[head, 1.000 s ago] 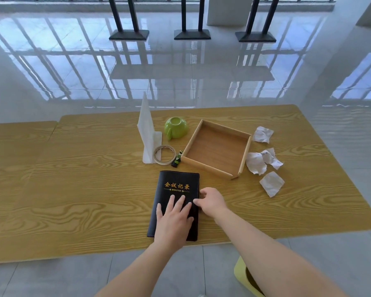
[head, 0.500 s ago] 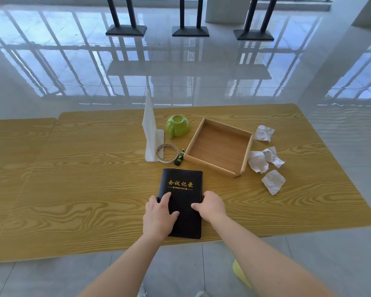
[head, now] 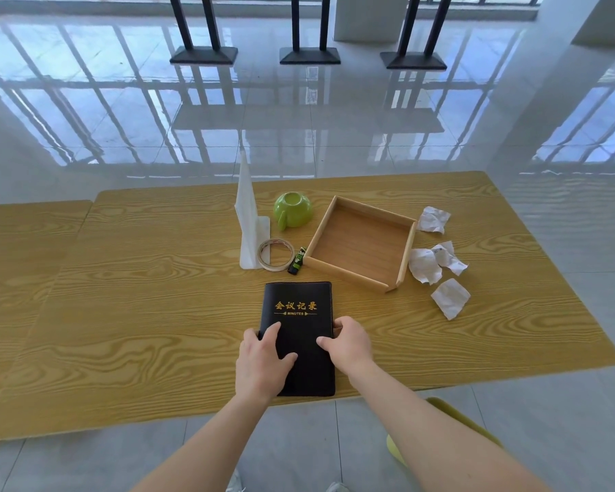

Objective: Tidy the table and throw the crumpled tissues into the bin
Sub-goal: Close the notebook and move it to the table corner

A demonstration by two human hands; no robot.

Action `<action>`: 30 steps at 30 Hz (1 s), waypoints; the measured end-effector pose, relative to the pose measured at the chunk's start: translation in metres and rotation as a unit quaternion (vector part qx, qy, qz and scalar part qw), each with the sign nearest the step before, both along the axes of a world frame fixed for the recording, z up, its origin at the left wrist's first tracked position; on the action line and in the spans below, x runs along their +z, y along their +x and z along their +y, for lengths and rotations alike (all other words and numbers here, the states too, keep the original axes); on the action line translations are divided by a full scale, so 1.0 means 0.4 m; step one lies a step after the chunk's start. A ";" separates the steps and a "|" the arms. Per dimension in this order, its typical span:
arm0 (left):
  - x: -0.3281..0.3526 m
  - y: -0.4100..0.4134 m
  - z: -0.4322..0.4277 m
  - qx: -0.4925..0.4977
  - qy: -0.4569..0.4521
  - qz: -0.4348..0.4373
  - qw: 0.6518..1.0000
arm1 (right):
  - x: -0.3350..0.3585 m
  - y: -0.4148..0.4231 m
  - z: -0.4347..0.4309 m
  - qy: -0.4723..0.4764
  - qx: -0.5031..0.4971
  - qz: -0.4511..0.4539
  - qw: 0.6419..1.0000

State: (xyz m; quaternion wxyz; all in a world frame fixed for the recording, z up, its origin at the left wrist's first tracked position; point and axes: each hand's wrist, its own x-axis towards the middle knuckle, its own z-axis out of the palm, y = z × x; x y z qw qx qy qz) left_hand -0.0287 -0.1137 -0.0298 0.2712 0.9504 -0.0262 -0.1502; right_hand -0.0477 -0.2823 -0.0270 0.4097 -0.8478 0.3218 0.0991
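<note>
The step in hand looks like squaring up or lifting the black notebook with gold lettering (head: pixel 299 332), which lies at the near edge of the yellow wood-grain table (head: pixel 139 314). The left hand (head: pixel 263 363) rests on the cover with thumb and forefinger spread across it and the other fingers curled at the left edge. The right hand (head: pixel 348 346) pinches the right edge, thumb on top.

To do it well, keep both edges held evenly so the cover stays closed, and lift clear before moving towards the shallow square wooden tray (head: pixel 359 243) just beyond.

The crumpled white tissues (head: pixel 451 298) lie untouched to the right of the tray, and a yellow-green rim (head: pixel 441 431) below the near table edge may be the bin.

Count:
- 4 tissues
- 1 notebook
- 1 tray
- 1 upturned green cup (head: pixel 293 209)
- 1 roll of pale tape (head: pixel 276 254)
- 1 small green-and-black stick (head: pixel 296 260)
- 1 tall white folded paper (head: pixel 248 221)
</note>
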 end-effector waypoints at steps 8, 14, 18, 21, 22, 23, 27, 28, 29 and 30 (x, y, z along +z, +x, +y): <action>0.036 -0.014 -0.017 -0.005 -0.013 -0.032 0.999 | 0.025 -0.028 -0.012 -0.020 0.005 -0.048 0.999; 0.071 -0.028 -0.069 -0.008 -0.005 -0.043 0.999 | 0.053 -0.043 -0.062 -0.014 0.004 -0.075 0.997; 0.093 -0.039 -0.106 -0.008 -0.001 -0.055 0.998 | 0.068 -0.051 -0.101 -0.022 0.014 -0.086 0.996; 0.112 -0.042 -0.135 -0.013 0.000 -0.060 0.998 | 0.083 -0.054 -0.130 -0.020 0.015 -0.092 0.995; 0.117 -0.040 -0.143 -0.016 -0.001 -0.062 0.998 | 0.089 -0.053 -0.139 -0.022 0.013 -0.095 0.995; 0.121 -0.037 -0.151 -0.019 -0.003 -0.064 0.998 | 0.094 -0.052 -0.146 -0.024 0.011 -0.099 0.995; 0.136 -0.008 -0.189 -0.041 -0.008 -0.074 0.996 | 0.116 -0.044 -0.177 -0.049 -0.005 -0.112 0.993; 0.139 0.004 -0.201 -0.049 -0.009 -0.076 0.996 | 0.121 -0.039 -0.186 -0.056 -0.011 -0.112 0.992; 0.140 0.017 -0.212 -0.056 -0.011 -0.077 0.995 | 0.125 -0.034 -0.196 -0.062 -0.019 -0.110 0.992; 0.142 0.030 -0.223 -0.064 -0.013 -0.079 0.995 | 0.130 -0.027 -0.205 -0.066 -0.029 -0.108 0.991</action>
